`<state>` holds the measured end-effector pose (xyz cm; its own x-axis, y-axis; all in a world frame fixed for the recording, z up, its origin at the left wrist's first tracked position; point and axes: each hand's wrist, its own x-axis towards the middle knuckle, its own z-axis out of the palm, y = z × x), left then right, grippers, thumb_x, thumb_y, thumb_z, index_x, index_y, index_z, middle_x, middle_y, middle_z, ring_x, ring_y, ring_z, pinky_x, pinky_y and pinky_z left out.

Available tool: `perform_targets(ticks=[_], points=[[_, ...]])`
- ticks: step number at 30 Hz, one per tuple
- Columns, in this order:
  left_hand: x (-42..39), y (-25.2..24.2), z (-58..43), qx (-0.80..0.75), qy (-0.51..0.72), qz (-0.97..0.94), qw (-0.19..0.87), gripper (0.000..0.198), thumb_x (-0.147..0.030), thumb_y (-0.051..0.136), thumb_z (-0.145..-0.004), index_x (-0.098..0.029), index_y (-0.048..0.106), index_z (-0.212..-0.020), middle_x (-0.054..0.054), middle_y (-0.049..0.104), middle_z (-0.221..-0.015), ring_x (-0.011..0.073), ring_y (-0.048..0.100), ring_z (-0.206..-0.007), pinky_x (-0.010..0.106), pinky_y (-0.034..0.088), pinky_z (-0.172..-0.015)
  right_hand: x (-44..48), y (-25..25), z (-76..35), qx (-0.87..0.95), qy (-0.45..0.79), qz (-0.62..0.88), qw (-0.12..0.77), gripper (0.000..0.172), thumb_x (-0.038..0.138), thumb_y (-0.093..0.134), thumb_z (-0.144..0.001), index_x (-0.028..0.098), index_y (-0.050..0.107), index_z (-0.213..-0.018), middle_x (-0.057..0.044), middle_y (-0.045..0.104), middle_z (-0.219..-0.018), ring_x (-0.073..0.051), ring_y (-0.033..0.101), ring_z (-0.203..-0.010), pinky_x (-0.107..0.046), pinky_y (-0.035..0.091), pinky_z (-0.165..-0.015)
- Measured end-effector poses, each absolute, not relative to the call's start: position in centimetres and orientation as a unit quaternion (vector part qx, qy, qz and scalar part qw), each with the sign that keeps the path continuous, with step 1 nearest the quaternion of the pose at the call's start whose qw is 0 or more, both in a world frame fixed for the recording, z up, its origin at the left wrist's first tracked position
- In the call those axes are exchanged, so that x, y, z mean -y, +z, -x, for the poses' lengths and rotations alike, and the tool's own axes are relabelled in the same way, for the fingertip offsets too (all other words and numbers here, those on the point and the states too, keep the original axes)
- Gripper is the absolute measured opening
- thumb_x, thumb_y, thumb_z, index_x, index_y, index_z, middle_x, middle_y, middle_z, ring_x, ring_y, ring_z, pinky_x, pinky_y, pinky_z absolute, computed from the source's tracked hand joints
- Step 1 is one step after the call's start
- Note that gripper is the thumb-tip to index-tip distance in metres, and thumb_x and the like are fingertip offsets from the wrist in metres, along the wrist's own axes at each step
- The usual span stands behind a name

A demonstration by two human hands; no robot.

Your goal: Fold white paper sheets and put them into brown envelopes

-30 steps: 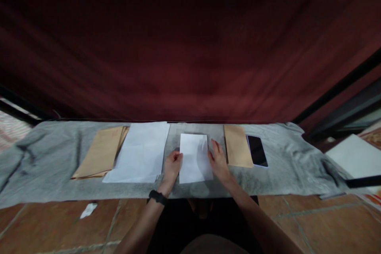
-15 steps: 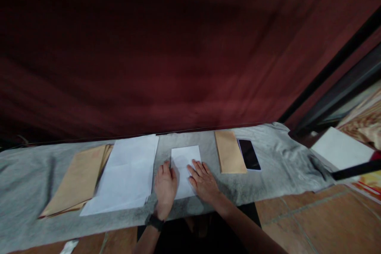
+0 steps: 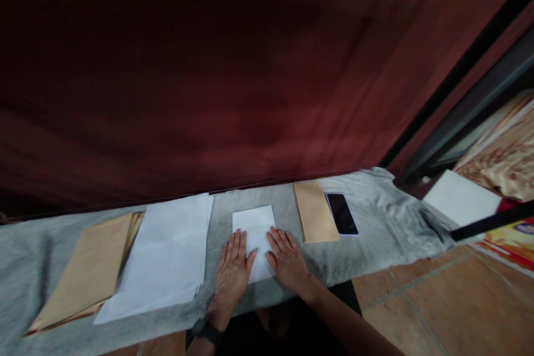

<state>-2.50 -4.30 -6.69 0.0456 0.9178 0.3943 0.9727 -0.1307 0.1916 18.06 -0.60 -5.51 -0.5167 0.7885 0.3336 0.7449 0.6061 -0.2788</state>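
While both hands [image 3: 258,267] press it, white paper [image 3: 254,228] lies flat.

The left hand [image 3: 231,273] is laid flat, palm down, with the fingers stretched forward and slightly spread, the thumb angled out towards the right hand [image 3: 287,262]. The right hand is likewise held flat and palm down, fingers extended and fanned, pointed forward and a little leftward. The thumbs are kept near each other but apart. The right forearm [image 3: 346,328] is seen bare
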Motion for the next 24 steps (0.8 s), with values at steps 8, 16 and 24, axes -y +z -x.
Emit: perform_targets(ticks=[8, 16, 24], points=[[5.6, -6.1, 2.9, 0.675, -0.206, 0.703, 0.088, 0.069, -0.05, 0.035, -0.104, -0.016, 0.021, -0.162, 0.019, 0.041, -0.159, 0.0354, 0.039, -0.148, 0.058, 0.034, -0.118, 1.0, -6.0, -19.1, 0.864, 0.026, 0.451, 0.222, 0.062, 0.031, 0.05, -0.101, 0.012, 0.033, -0.158, -0.013, 0.041, -0.159, -0.028, 0.041, -0.146, -0.048, 0.029, -0.123], [7.2, -5.3, 0.6, 0.571, -0.154, 0.799, 0.106, 0.057, -0.038, 0.042, -0.104, -0.019, 0.036, -0.157, 0.01, 0.042, -0.16, 0.0266, 0.04, -0.148, 0.047, 0.039, -0.118, 1.1, -6.0, -19.3, 0.869, 0.001, 0.449, 0.21, 0.059, 0.029, 0.049, -0.102, 0.009, 0.036, -0.156, -0.013, 0.043, -0.159, -0.026, 0.041, -0.146, -0.046, 0.028, -0.123], [7.2, -5.6, 0.6, 0.564, -0.141, 0.805, 0.121, 0.053, -0.043, 0.047, -0.101, -0.015, 0.051, -0.146, 0.015, 0.05, -0.154, 0.031, 0.045, -0.144, 0.05, 0.043, -0.114, -1.0, -4.0, -16.1, 0.868, 0.049, 0.439, 0.228, 0.045, 0.036, 0.048, -0.105, 0.014, 0.058, -0.141, -0.011, 0.057, -0.148, -0.025, 0.05, -0.139, -0.043, 0.036, -0.12]])
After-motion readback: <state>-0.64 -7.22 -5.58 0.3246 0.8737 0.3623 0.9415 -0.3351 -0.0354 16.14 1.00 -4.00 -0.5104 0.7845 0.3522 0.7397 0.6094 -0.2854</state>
